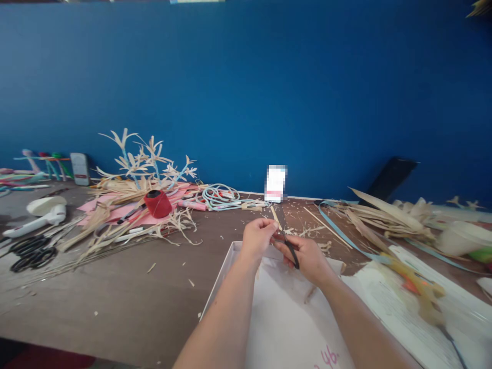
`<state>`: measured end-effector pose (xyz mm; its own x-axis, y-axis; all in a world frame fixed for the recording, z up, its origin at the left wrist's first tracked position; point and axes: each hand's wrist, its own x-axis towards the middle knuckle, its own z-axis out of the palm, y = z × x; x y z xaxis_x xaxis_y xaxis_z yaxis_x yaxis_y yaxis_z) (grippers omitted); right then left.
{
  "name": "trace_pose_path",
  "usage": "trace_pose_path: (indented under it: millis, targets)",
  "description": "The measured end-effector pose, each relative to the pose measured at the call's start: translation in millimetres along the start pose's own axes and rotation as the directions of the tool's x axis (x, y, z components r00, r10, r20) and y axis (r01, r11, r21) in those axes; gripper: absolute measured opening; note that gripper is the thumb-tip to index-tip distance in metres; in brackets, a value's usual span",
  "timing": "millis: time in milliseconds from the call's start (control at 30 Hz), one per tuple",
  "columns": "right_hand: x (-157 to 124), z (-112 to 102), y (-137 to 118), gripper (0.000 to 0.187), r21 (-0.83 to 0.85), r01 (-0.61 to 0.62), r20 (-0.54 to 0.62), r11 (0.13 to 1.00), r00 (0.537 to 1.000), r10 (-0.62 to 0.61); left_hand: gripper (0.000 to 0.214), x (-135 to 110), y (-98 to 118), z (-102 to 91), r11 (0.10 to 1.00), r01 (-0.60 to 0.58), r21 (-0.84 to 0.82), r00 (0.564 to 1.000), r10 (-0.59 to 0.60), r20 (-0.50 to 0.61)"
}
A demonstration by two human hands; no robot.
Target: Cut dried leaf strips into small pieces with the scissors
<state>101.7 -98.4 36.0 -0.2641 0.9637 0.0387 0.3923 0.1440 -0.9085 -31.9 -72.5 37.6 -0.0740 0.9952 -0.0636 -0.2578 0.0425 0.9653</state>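
Note:
My left hand (262, 236) pinches a short pale strip of dried husk (276, 217), whose end sticks up past the fingertips. My right hand (305, 254) is closed around the black handle of a pair of scissors (292, 252). The blades point up and left to the strip, close to the left fingers; whether they touch it I cannot tell. Both hands are over the far edge of a shallow white box lid (292, 323), which has pink writing near its front.
Husk flowers (148, 159), a red thread spool (158, 203) and black scissors (33, 252) lie on the left. A lit phone (275, 183) leans on the blue wall. At right are a yellow glue gun (418, 289) on papers, blue ribbon (342, 234) and dried husks (395, 215).

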Motion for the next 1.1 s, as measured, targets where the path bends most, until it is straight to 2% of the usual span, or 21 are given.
trace_pose_path:
  millis: [333, 467, 533, 633, 767, 900, 1000, 1100]
  targets:
    - [1.1, 1.8, -4.7, 0.039, 0.103, -0.077, -0.034, 0.992, 0.996, 0.081, 0.017, 0.3, 0.4, 0.2, 1.000, 0.002, -0.008, 1.000, -0.002, 0.007]
    - [4.1, -5.1, 1.4, 0.043, 0.288, -0.089, -0.193, 0.954, 0.970, 0.149, 0.017, -1.4, 0.6, 1.0, 1.000, 0.015, -0.017, 1.000, -0.014, 0.019]
    - [5.2, -8.9, 4.5, 0.045, 0.404, -0.051, -0.261, 0.913, 0.951, 0.168, 0.016, -2.7, 0.6, 1.7, 0.999, 0.032, -0.016, 0.998, -0.031, 0.050]
    - [5.9, -12.6, 5.9, 0.050, 0.544, 0.037, -0.303, 0.838, 0.940, 0.155, 0.015, -5.4, 0.7, 2.7, 0.998, 0.061, 0.002, 0.991, -0.061, 0.118]
    - [6.7, -13.3, 4.9, 0.051, 0.640, 0.065, -0.261, 0.765, 0.956, 0.137, 0.014, -10.3, 1.3, 3.9, 0.993, 0.069, 0.094, 0.971, -0.088, 0.222]
    - [8.4, -13.6, 7.0, 0.043, 0.651, 0.069, -0.257, 0.756, 0.957, 0.134, 0.013, -13.6, 2.3, 5.3, 0.984, 0.056, 0.168, 0.956, -0.102, 0.275]
    - [8.6, -15.9, 7.8, 0.043, 0.678, 0.071, -0.232, 0.732, 0.965, 0.121, 0.015, -14.7, 3.6, 5.2, 0.985, 0.107, 0.133, 0.945, -0.142, 0.295]
    - [6.1, -18.5, 5.0, 0.047, 0.733, 0.045, -0.155, 0.678, 0.983, 0.102, 0.018, -15.9, 4.8, 3.9, 0.973, 0.231, 0.007, 0.901, -0.216, 0.376]
